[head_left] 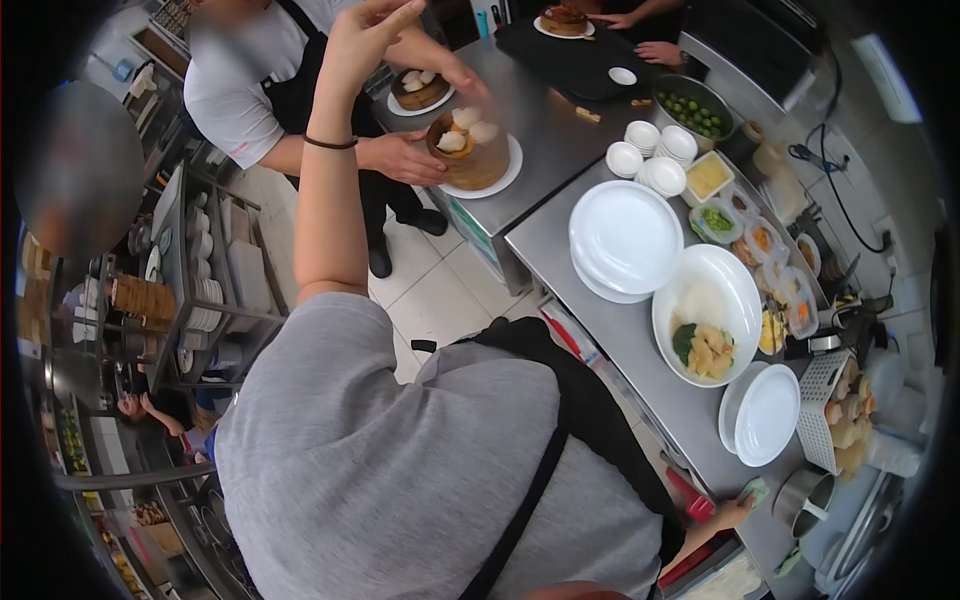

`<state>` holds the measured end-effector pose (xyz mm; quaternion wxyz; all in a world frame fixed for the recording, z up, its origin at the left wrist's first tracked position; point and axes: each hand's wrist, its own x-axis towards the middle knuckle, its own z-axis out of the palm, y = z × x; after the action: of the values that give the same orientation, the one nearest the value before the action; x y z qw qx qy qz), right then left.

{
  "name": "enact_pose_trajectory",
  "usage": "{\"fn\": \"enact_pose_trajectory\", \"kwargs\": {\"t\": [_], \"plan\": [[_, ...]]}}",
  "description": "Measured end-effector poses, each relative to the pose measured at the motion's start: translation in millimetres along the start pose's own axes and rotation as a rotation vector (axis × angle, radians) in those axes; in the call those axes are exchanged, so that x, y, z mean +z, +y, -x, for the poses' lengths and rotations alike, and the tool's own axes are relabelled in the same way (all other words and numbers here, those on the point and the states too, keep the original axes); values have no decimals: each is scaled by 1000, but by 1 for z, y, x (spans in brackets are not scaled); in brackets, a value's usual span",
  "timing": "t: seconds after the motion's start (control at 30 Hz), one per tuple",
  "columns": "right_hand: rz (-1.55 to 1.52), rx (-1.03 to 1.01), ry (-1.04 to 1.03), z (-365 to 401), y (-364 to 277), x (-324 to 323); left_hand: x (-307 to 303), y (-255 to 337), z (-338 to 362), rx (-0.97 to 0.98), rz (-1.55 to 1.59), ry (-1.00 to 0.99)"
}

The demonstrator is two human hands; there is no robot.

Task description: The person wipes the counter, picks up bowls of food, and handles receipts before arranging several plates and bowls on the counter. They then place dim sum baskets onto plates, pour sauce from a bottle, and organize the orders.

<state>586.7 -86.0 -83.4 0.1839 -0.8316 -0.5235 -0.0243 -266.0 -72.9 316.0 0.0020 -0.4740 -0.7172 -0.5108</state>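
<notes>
My left hand (368, 42) is raised at the top, a dark band round the wrist. Its fingers look stretched out and hold nothing I can see; the frame edge cuts some off. Below it, a co-worker's hands hold a bamboo steamer (478, 165) of white dumplings on a white plate. At the lower right, my right hand (728, 516) is closed on a pale green cloth (752, 493) at the counter's edge, beside a metal pot (803, 503). White plates (766, 415) and a large white bowl (664, 330) with pale food and greens are on the counter.
Small white dishes (662, 177), a bowl of green limes (690, 112), tubs of garnish (714, 220) and a white basket (822, 410) line the counter. Another steamer (419, 90) stands by the co-worker. A shelf rack (215, 275) is at left. Someone's hands rest by a black tray (570, 65).
</notes>
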Motion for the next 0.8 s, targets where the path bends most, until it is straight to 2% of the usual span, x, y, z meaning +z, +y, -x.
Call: {"fn": "enact_pose_trajectory", "kwargs": {"t": [0.07, 0.13, 0.17, 0.2, 0.27, 0.3, 0.33, 0.4, 0.47, 0.57, 0.63, 0.7, 0.77, 0.8], "plan": [[-6, 61, 40, 10, -15, 4, -19, -48, -15, 42, -38, -80], [65, 294, -63, 35, -82, -21, -32, -94, -25, 42, -88, -48], [106, 200, 23, 48, -95, -15, -38, -111, -28, 10, -101, -14], [107, 197, 29, 58, -109, -16, -43, -126, -33, -22, -113, 18], [71, 127, -188, 74, -136, -15, -58, -149, -39, -51, -134, 26], [-100, -115, -261, 82, -158, -23, -65, -158, -41, -33, -168, 33], [-231, -117, -461, 87, -183, -31, -71, -167, -42, -14, -202, 37], [-474, -36, -872, 114, -309, -94, -82, -184, -46, -126, -187, -16], [-572, -344, -942, 134, -399, -111, -78, -209, -47, -144, -76, -123], [-733, -745, -939, 168, -533, -117, -58, -229, -42, -186, -73, -296], [-777, -885, -881, 183, -599, -99, -42, -243, -39, -165, -35, -378], [-762, -1069, -679, 188, -642, -53, -26, -250, -34, -135, 3, -443], [-539, -1169, -581, 187, -675, -18, -13, -246, -26, -110, 2, -470], [-339, -1188, -611, 186, -685, -5, -8, -248, -21, -91, -29, -496]]}}
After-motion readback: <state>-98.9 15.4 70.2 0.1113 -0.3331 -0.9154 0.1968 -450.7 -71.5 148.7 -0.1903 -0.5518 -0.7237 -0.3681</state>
